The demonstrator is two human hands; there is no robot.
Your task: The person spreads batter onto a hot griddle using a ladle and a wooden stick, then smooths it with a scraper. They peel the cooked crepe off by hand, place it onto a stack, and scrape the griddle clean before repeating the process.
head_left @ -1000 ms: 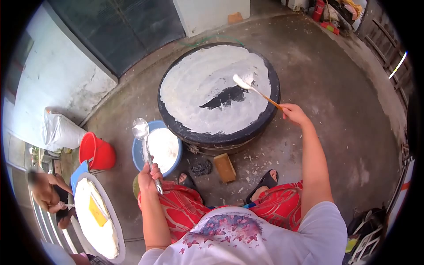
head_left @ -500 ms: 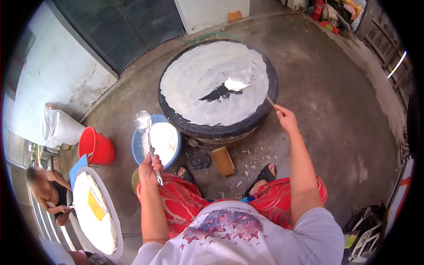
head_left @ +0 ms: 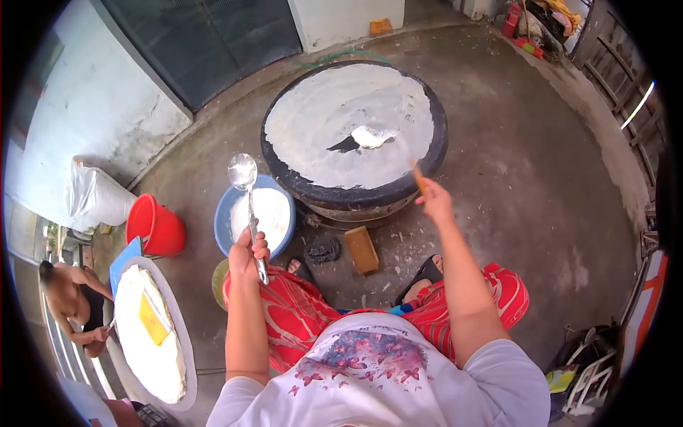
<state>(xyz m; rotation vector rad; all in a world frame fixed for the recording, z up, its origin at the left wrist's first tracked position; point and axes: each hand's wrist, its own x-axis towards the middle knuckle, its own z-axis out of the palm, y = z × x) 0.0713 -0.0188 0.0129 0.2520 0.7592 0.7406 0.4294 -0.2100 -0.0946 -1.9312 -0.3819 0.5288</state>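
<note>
My left hand (head_left: 249, 255) is wrapped round the handle of a metal ladle (head_left: 243, 172), held above a blue basin (head_left: 222, 226) of white batter (head_left: 262, 222). My right hand (head_left: 434, 201) grips the wooden handle of a spreader (head_left: 417, 176), whose far end is blurred over the griddle. A large round black griddle (head_left: 313, 202) carries a thin white layer (head_left: 313, 107) over most of its top. A thicker white lump (head_left: 371, 136) lies near its middle, beside a small bare dark patch (head_left: 345, 145).
A brick (head_left: 361, 250) and a dark crumpled pad (head_left: 323, 250) lie on the floor before my feet. To the left are a red bucket (head_left: 155, 226), a white sack (head_left: 99, 196) and a round board with a white sheet (head_left: 139, 334). Another person (head_left: 75, 302) sits beside the board.
My right hand has moved left and slightly down with the spreader. The white lump has shifted left and the bare patch is smaller. My left hand still holds the ladle.
</note>
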